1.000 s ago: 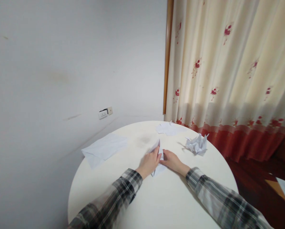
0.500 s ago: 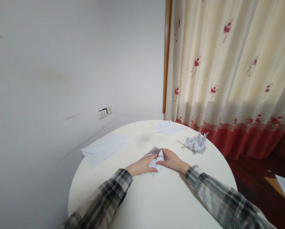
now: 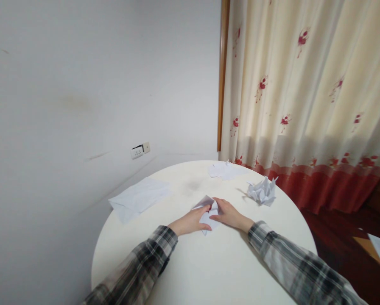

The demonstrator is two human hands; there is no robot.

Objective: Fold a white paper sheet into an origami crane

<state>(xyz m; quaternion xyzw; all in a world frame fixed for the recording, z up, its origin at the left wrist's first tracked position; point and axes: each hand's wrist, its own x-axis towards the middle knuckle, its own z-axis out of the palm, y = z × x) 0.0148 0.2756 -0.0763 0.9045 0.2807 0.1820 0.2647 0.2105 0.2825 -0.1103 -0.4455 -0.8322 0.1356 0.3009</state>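
Between my two hands, on the round white table, is a partly folded sheet of white paper with a raised flap. My left hand grips its left side, thumb on the near corner and fingers reaching over the middle. From the right, my right hand pinches the raised flap between thumb and fingers. Some of the paper is hidden beneath the fingers.
Flat white sheets lie at the table's left edge. Paper scraps sit at the far edge. Several folded paper pieces are heaped at the right. Behind are a wall with a socket and a flowered curtain.
My left hand has shifted left and toward me, with its thumb now on the near corner. The paper's tall peak has spread lower and wider. My right hand has barely moved.
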